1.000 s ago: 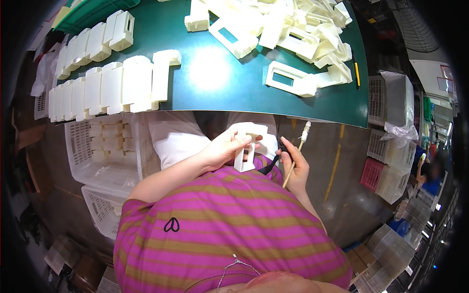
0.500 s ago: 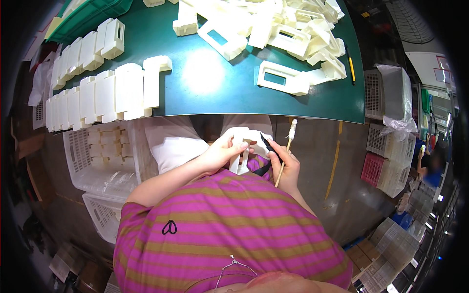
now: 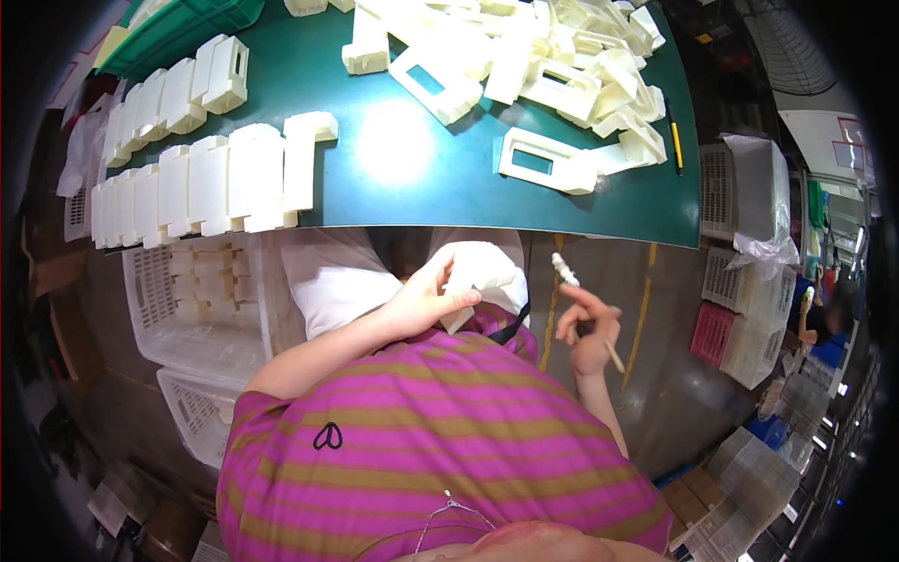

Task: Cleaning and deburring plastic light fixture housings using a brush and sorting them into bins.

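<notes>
My left hand (image 3: 429, 302) grips a white plastic part (image 3: 483, 264) above my lap, thumb on its near side. Off to the right, apart from that part, is my right hand (image 3: 592, 330). It holds a thin wooden stick (image 3: 614, 356) whose far end is wrapped in lumpy white material (image 3: 565, 269). A dark object, mostly hidden, shows between the fingers and palm of the same hand; its kind cannot be made out there.
On the green table (image 3: 393, 192), cream plastic parts stand in rows (image 3: 201, 183) at left and lie heaped (image 3: 562, 75) at the far right. A yellow-black pen-like tool (image 3: 675, 140) lies near the right edge. White crates (image 3: 192, 318) stand below left.
My right hand has pulled away from the white part to the right, taking the stick and the dark tool along. The part has turned in my left hand, hiding its opening.
</notes>
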A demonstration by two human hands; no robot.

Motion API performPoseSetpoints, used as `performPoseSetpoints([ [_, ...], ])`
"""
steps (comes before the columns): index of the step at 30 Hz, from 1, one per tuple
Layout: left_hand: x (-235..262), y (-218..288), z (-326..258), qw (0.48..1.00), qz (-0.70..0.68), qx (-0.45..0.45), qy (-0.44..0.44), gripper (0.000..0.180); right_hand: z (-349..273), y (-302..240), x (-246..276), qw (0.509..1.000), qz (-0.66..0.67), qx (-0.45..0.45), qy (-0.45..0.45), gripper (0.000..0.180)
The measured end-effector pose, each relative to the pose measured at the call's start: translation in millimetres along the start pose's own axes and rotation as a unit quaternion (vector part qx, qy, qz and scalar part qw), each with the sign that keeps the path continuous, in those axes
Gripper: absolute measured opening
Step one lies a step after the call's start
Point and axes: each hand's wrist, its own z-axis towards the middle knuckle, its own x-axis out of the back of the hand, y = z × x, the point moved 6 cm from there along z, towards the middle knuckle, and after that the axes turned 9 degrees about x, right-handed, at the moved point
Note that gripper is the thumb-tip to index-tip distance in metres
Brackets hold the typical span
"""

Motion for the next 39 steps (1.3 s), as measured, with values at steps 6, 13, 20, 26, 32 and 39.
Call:
performPoseSetpoints([
  [6, 4.1, 4.3, 0.5, 0.989, 0.085, -0.062, 0.102, 0.060, 10.3, -46.0, -39.6, 0.987, 0.003, 0.158, 0.027, 0.047],
  [13, 7.6, 3.1, -8.8, 0.985, 0.075, -0.127, 0.092, 0.058, 19.8, -8.9, -45.7, 0.994, 0.100, 0.053, 0.007, 0.030],
  [20, 10.2, 10.1, -10.8, 0.985, 0.021, -0.144, 0.090, 0.058, 23.5, -19.7, -63.4, 0.987, 0.107, 0.124, 0.000, 0.035],
  [26, 9.8, 7.1, -12.1, 0.989, 0.017, -0.125, 0.080, 0.062, 20.9, -23.2, -68.0, 0.985, 0.122, 0.122, -0.011, 0.033],
  [32, -0.4, 17.1, -25.5, 0.990, -0.099, -0.090, -0.037, 0.059, 47.2, -5.0, -42.1, 0.987, 0.150, 0.037, 0.050, 0.035],
  [39, 8.2, 6.7, -17.3, 0.993, -0.033, -0.109, 0.013, 0.058, 56.6, 14.3, -54.3, 0.951, 0.289, -0.110, 0.006, 0.029],
])
